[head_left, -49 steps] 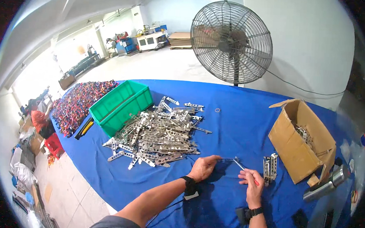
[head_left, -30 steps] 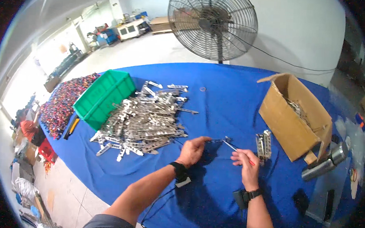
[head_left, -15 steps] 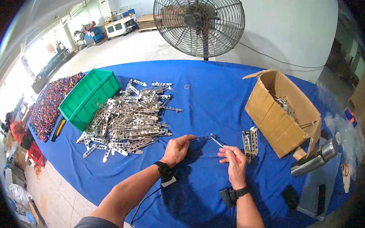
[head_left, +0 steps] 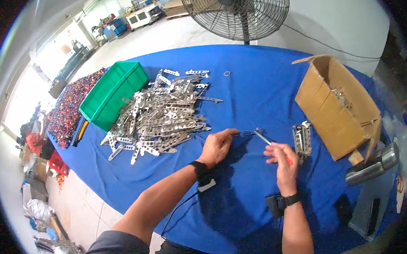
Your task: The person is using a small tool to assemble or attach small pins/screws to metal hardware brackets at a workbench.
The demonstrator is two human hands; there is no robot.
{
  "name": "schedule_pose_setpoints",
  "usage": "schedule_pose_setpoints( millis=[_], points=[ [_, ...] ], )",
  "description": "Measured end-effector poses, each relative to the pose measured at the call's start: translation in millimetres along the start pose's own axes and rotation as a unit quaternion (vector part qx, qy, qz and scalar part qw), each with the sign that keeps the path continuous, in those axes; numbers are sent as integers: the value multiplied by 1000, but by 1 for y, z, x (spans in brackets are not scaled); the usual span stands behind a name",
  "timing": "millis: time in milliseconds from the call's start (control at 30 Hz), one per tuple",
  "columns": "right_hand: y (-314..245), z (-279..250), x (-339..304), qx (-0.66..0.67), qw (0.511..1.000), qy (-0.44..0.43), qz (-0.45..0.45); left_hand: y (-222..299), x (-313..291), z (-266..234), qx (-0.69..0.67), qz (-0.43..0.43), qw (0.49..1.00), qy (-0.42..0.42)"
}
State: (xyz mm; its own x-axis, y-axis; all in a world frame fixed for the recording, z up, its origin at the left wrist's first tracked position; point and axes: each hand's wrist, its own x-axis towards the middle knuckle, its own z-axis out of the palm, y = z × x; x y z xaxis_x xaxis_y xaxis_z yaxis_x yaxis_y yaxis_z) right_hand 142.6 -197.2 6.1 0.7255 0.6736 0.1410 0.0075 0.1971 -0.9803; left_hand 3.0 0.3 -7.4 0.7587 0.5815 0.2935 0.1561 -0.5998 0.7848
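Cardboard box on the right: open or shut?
Open. The cardboard box has a flap sticking outward at its far end, and metal parts show through the uncovered top.

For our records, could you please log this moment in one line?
Left hand: holds grey perforated metal strip; right hand: holds slim red-handled tool; tip near strip

thin metal strip [head_left: 246,133], red-handled tool [head_left: 263,138] slanted at its end
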Motion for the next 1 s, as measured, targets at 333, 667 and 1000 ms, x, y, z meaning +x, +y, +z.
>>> schedule_pose_setpoints(
  millis=[333, 667, 1000],
  points=[
    [-1, 3, 1, 0, 1000, 7, 7, -5, -1, 1, -37, -39, 999, -3],
    [-2, 0, 1, 5, 1000, 6, 15, 5, 0, -1, -12, 1, 1000, 9],
    [3, -3, 3, 12, 1000, 29, -1, 7, 0, -3, 3, -43, 999, -13]
  ],
)
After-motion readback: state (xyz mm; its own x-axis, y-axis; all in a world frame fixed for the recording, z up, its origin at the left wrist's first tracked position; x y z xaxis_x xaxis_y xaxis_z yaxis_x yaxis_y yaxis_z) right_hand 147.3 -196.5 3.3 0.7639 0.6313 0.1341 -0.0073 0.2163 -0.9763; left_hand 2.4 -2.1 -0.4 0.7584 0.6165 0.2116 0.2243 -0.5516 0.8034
